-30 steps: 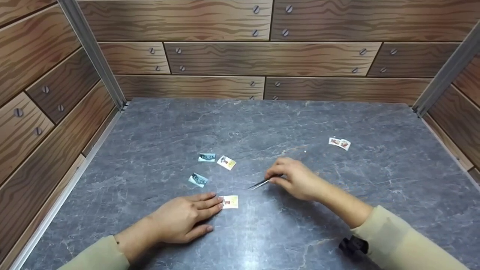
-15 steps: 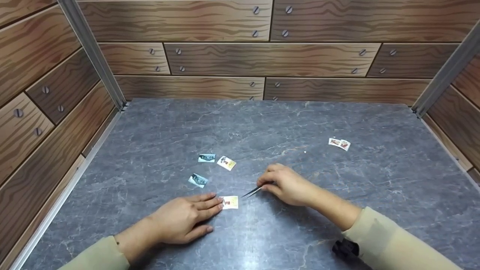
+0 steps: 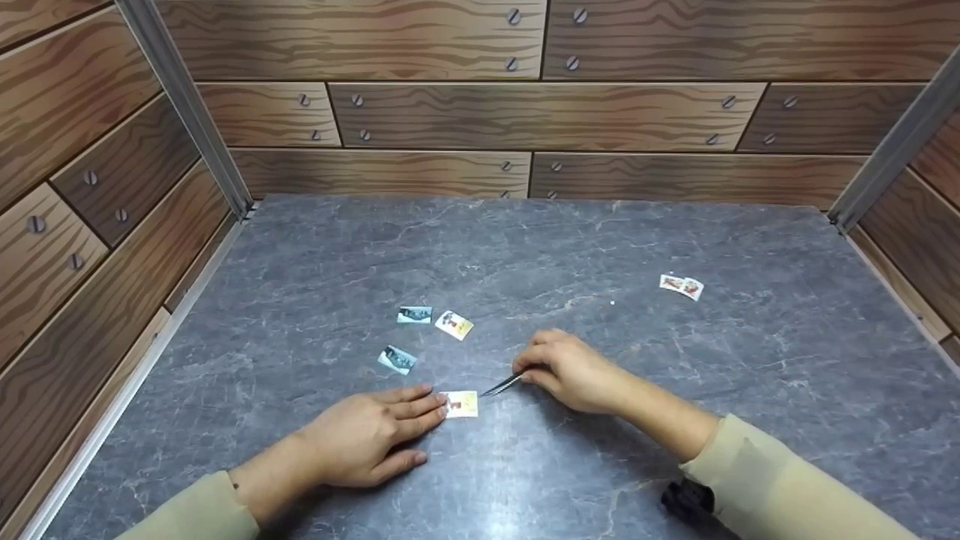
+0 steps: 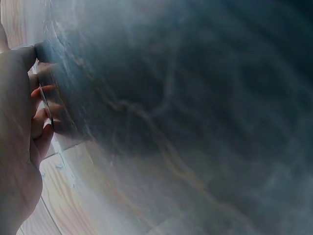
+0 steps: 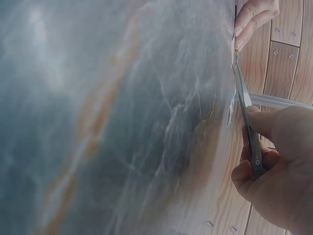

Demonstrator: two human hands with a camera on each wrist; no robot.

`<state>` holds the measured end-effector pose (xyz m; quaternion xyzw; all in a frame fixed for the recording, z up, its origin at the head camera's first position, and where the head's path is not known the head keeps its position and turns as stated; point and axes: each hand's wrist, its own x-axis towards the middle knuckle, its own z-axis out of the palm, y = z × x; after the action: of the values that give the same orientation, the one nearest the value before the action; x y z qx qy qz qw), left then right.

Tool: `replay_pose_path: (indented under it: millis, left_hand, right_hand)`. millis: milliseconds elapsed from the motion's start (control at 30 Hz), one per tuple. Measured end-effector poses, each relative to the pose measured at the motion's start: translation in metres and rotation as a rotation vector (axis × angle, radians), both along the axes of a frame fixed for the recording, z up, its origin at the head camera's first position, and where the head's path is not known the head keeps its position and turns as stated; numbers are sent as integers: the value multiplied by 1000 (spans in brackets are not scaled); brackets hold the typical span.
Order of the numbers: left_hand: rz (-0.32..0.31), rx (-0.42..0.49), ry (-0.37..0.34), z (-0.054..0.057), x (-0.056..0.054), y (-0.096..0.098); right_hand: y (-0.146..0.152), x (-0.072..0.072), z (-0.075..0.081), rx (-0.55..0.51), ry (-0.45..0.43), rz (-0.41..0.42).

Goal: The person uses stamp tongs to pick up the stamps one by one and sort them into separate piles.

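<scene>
My right hand [image 3: 570,371] pinches a pair of metal tweezers [image 3: 504,385] between thumb and fingers. In the head view the tweezer tips are at the right edge of a small yellow-and-white stamp [image 3: 463,404]; whether they touch it I cannot tell. My left hand [image 3: 367,435] lies palm down on the table, its straight fingertips resting on the left side of that stamp and covering part of it. The right wrist view shows the tweezers [image 5: 249,117] from the side, the tips close to the left fingertips. The left wrist view shows the left hand [image 4: 19,137] only in part.
Above the left hand lie two blue stamps [image 3: 415,315] and another yellow-and-white stamp [image 3: 454,325]. Two overlapping red-and-white stamps [image 3: 681,286] are at the far right, with a tiny white speck [image 3: 612,303] nearer. Wood-patterned walls [image 3: 480,116] bound the grey marbled table [image 3: 525,247].
My right hand has moved left and slightly toward me, bringing the tweezer tips from short of the stamp to its right edge. The left hand has stayed in place.
</scene>
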<state>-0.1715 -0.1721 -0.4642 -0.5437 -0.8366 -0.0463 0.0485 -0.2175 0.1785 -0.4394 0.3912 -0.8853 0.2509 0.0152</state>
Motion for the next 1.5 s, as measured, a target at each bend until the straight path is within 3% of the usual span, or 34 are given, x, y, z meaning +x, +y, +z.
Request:
replay_pose_path:
  millis: [1500]
  left_hand:
    - [-14, 19, 37, -2, 0, 0]
  right_hand:
    - [-10, -4, -6, -35, -49, -6]
